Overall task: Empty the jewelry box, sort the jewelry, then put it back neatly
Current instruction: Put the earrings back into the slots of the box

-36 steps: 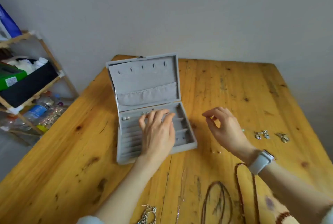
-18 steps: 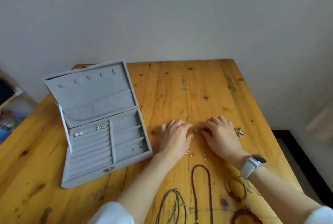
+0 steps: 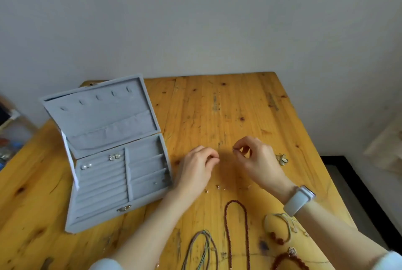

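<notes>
While the wooden table (image 3: 217,106) serves as a sorting ground, the grey jewelry box (image 3: 108,161) sits lid-up at its left, two earring pairs already seated in its far ring rolls. Just right, the left hand (image 3: 195,169) curls loosely, contents unclear; the right hand (image 3: 258,158) pinches a tiny piece, probably to pair it, with necklaces (image 3: 237,226) nearer.

Both forearms reach forward — left hand (image 3: 196,164) loosely curled, right hand (image 3: 257,160) pinching (grip fingertip-tight).
</notes>
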Action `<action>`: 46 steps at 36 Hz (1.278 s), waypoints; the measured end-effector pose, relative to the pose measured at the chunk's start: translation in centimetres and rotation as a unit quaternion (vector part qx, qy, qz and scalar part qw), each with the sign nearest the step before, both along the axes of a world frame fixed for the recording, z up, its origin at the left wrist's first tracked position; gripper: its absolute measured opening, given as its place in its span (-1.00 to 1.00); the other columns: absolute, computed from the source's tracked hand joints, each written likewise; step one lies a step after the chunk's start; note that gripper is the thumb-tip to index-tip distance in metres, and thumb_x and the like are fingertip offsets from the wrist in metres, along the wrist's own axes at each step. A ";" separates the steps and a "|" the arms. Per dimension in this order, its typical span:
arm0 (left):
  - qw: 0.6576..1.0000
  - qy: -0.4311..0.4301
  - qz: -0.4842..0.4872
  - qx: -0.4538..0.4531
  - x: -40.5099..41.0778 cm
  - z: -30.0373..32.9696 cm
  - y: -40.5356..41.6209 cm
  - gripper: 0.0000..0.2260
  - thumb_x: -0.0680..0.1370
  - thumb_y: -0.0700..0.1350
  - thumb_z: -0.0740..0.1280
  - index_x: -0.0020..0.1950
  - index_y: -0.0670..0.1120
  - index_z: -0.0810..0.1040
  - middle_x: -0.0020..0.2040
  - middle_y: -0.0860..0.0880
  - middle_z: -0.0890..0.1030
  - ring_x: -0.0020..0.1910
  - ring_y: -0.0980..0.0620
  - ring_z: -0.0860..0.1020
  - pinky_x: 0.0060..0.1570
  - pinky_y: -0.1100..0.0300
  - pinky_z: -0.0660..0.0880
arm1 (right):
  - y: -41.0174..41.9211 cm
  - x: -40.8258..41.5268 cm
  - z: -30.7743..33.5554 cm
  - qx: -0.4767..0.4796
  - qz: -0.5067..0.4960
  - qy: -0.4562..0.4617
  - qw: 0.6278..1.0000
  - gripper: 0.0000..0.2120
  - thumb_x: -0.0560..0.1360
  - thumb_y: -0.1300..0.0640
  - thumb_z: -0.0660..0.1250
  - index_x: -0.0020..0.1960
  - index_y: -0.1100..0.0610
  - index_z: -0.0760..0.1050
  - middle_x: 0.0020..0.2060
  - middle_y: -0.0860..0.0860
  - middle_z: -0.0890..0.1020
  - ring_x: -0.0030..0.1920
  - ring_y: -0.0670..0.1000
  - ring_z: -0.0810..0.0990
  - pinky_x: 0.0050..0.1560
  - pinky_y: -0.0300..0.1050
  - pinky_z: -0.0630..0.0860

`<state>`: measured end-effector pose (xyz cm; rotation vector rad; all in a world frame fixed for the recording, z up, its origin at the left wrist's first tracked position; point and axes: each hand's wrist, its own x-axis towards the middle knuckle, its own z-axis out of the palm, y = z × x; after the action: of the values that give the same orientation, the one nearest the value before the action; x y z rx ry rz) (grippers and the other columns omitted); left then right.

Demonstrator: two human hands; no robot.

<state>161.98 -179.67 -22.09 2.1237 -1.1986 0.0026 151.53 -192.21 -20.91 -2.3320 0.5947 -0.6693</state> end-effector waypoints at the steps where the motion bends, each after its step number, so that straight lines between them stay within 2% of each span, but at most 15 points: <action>1: 1.000 0.005 0.010 -0.011 0.4 0.3 1.0 -0.90 0.51 -0.12 0.34 -0.03 -0.08 0.62 -0.10 0.08 0.56 -0.17 0.16 0.47 -0.17 0.39 0.35 | 0.6 0.5 0.2 0.009 0.007 -0.006 1.000 -0.93 0.44 0.28 0.32 -0.11 0.16 0.53 -0.24 -0.06 0.54 -0.19 -0.09 0.46 -0.19 -0.43 0.30; 4: 0.997 0.042 0.056 -0.036 1.7 1.2 4.0 -0.90 0.48 -0.16 0.38 -0.05 -0.10 0.66 -0.12 0.06 0.61 -0.15 0.11 0.54 -0.09 0.33 0.42 | 2.8 2.4 0.6 0.033 0.035 -0.020 0.999 -0.90 0.42 0.31 0.32 -0.12 0.15 0.54 -0.24 -0.06 0.56 -0.23 -0.11 0.46 -0.20 -0.50 0.31; 7: 0.992 0.067 0.094 -0.041 3.0 1.7 7.1 -0.89 0.47 -0.21 0.38 -0.04 -0.12 0.67 -0.09 0.01 0.65 -0.12 0.10 0.57 -0.02 0.29 0.45 | 5.5 4.6 0.9 0.036 0.074 -0.033 0.996 -0.89 0.43 0.31 0.31 -0.10 0.16 0.54 -0.24 -0.06 0.56 -0.22 -0.09 0.48 -0.18 -0.46 0.32; 11: 0.983 0.078 0.157 -0.046 5.4 2.0 11.5 -0.90 0.46 -0.27 0.38 -0.10 -0.11 0.66 -0.18 0.02 0.65 -0.22 0.14 0.56 -0.14 0.43 0.40 | 9.3 7.8 1.0 0.045 0.117 -0.041 0.991 -0.88 0.43 0.31 0.29 -0.07 0.18 0.55 -0.20 -0.03 0.57 -0.13 -0.02 0.52 -0.09 -0.27 0.38; 15: 0.967 0.106 0.229 -0.043 8.5 2.0 15.7 -0.86 0.46 -0.30 0.37 -0.17 -0.06 0.57 -0.25 0.00 0.61 -0.22 0.05 0.56 -0.14 0.24 0.47 | 12.3 10.4 0.7 0.050 0.136 -0.044 0.988 -0.88 0.44 0.31 0.29 -0.07 0.17 0.55 -0.19 -0.01 0.57 -0.13 0.00 0.51 -0.15 -0.38 0.31; 18: 0.957 0.115 0.266 -0.021 10.3 2.1 18.1 -0.94 0.47 -0.30 0.36 -0.14 -0.17 0.62 -0.20 -0.08 0.63 -0.20 0.04 0.54 -0.21 0.31 0.41 | 13.8 11.7 0.4 0.043 0.145 -0.033 0.988 -0.87 0.44 0.30 0.28 -0.06 0.17 0.55 -0.17 0.03 0.61 -0.12 -0.01 0.52 -0.15 -0.41 0.31; 23: 0.952 0.144 0.269 0.035 12.5 2.2 19.5 -0.91 0.47 -0.29 0.35 -0.09 -0.19 0.64 -0.12 -0.09 0.66 -0.12 0.04 0.58 -0.09 0.27 0.40 | 14.5 12.3 -0.4 0.025 0.137 -0.007 0.990 -0.86 0.46 0.29 0.27 -0.03 0.17 0.55 -0.11 0.05 0.62 -0.03 0.03 0.53 -0.03 -0.23 0.41; 26: 0.952 0.163 0.252 0.065 12.8 2.3 19.1 -0.91 0.49 -0.26 0.34 -0.09 -0.16 0.64 -0.13 -0.08 0.66 -0.09 0.03 0.58 -0.06 0.28 0.43 | 14.4 12.1 -0.8 0.020 0.127 -0.004 0.992 -0.87 0.47 0.27 0.27 -0.03 0.13 0.54 -0.12 0.03 0.59 -0.04 0.00 0.52 -0.04 -0.17 0.47; 30: 0.955 0.168 0.226 0.095 13.0 2.4 18.3 -0.88 0.51 -0.27 0.30 -0.08 -0.16 0.64 -0.20 -0.03 0.61 -0.10 0.04 0.56 -0.15 0.33 0.37 | 14.4 12.0 -1.2 0.006 0.125 -0.001 0.992 -0.88 0.47 0.26 0.27 -0.03 0.11 0.53 -0.14 0.00 0.57 -0.06 -0.04 0.50 -0.08 -0.24 0.42; 33: 0.954 0.165 0.228 0.108 13.1 2.3 18.0 -0.86 0.52 -0.25 0.29 -0.07 -0.13 0.65 -0.14 -0.04 0.64 -0.06 0.02 0.57 -0.05 0.27 0.44 | 14.4 12.1 -1.3 0.005 0.121 -0.002 0.993 -0.88 0.46 0.26 0.28 -0.04 0.12 0.53 -0.15 0.00 0.57 -0.07 -0.06 0.48 -0.08 -0.26 0.38; 40: 0.950 0.161 0.227 0.145 13.3 2.0 17.6 -0.85 0.55 -0.19 0.28 -0.09 -0.07 0.65 -0.03 -0.01 0.65 0.03 0.00 0.57 0.06 0.15 0.48 | 14.5 12.0 -1.2 0.005 0.116 -0.003 0.993 -0.88 0.47 0.26 0.29 -0.03 0.12 0.54 -0.16 -0.04 0.52 -0.09 -0.07 0.47 -0.07 -0.25 0.40; 46: 0.943 0.108 0.270 0.164 12.5 1.7 17.2 -0.82 0.57 -0.13 0.25 -0.14 0.09 0.58 -0.03 0.04 0.64 -0.01 -0.02 0.56 -0.06 0.08 0.52 | 14.5 11.8 -1.2 0.003 0.113 0.004 0.994 -0.87 0.47 0.25 0.28 -0.02 0.11 0.54 -0.15 -0.03 0.53 -0.12 -0.09 0.45 -0.10 -0.32 0.33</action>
<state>174.52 -162.44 -20.41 2.6044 -0.4841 -0.1916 163.33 -177.75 -22.13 -2.3517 0.3291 -0.5520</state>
